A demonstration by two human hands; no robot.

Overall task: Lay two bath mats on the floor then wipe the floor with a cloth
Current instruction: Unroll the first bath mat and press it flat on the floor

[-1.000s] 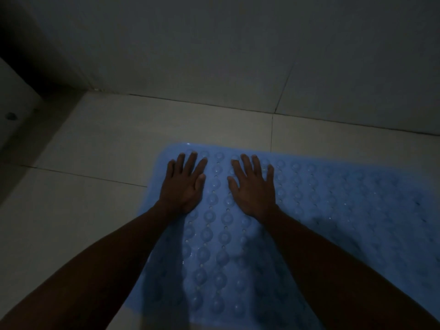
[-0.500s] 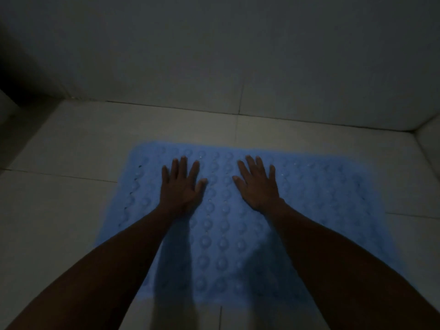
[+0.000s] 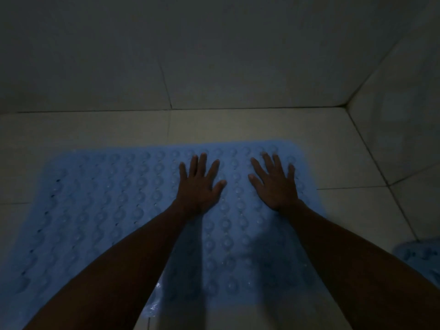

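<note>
So the light blue rubbery bath mat with rows of round bumps (image 3: pixel 114 210) is lying spread out on the pale tiled floor (image 3: pixel 238 126), and both palms are flat on its right-hand part. The left hand (image 3: pixel 198 186) and right hand (image 3: pixel 273 184) sit side by side, a strip of mat showing between the thumbs; the fingers (image 3: pixel 202 163) are splayed wide open, gripping nothing, just resting on the bumps. Past the fingertips there's only a thin band of mat before its far edge, then bare tile up to the wall (image 3: pixel 214 55). Most of the mat runs off to the left of the left hand. Down by the right forearm, a corner of a second blue bumpy mat (image 3: pixel 421 258) peeks in at the frame edge, lying apart from the first. No cloth anywhere I can see. My guess is this is the flattening step for the first mat. What could go wrong: there are shiny spots near the mat's near edge that look like water, so if the tile underneath is wet, leaning weight forward could skate the whole mat toward the wall. It's also really dim, so a curled corner could easily get missed.
</note>
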